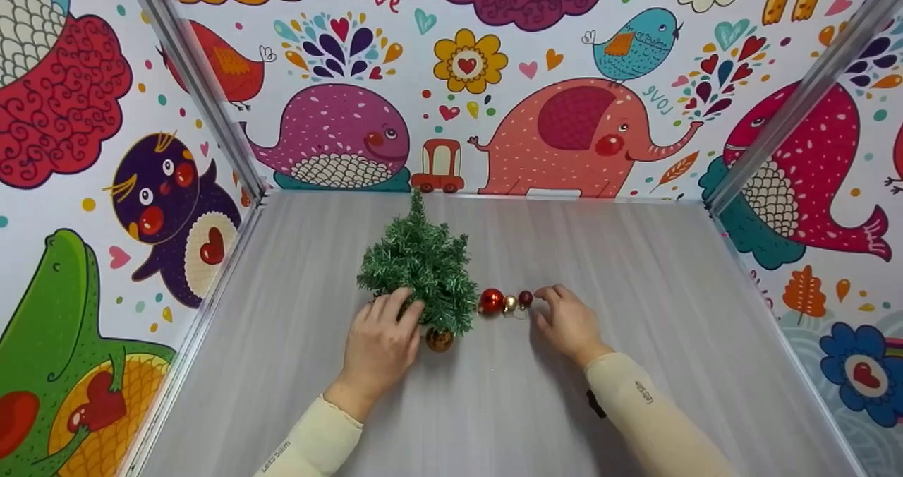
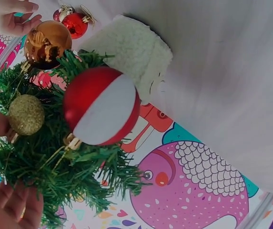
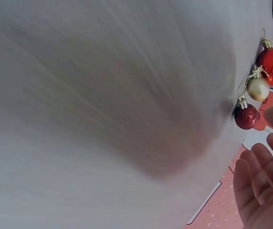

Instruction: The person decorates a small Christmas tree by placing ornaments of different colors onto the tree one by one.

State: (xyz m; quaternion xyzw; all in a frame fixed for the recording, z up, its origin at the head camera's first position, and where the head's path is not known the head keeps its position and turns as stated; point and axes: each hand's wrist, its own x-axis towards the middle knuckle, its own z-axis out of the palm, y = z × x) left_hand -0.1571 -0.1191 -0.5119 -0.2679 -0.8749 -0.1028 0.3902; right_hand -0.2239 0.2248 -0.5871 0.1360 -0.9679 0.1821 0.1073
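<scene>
A small green Christmas tree (image 1: 420,255) stands on the table, and my left hand (image 1: 384,332) holds its branches on the near left side. In the left wrist view, a red-and-white ball (image 2: 103,106), a gold glitter ball (image 2: 26,114) and a shiny copper-coloured ball (image 2: 48,44) hang on the tree; my thumb is by the glitter ball. Right of the tree lie a shiny red ball (image 1: 492,300), a small pale gold ball (image 1: 510,303) and a dark red glitter ball (image 1: 525,298). My right hand (image 1: 570,325) is just beside the dark red one, thumb and fingers apart, holding nothing.
A fluffy white base (image 2: 136,52) shows under the tree. The grey table (image 1: 296,392) meets cartoon-printed walls (image 1: 465,11) at the back and sides, with metal rails (image 1: 204,89) in the corners. A dark object (image 1: 596,403) shows beneath the right forearm.
</scene>
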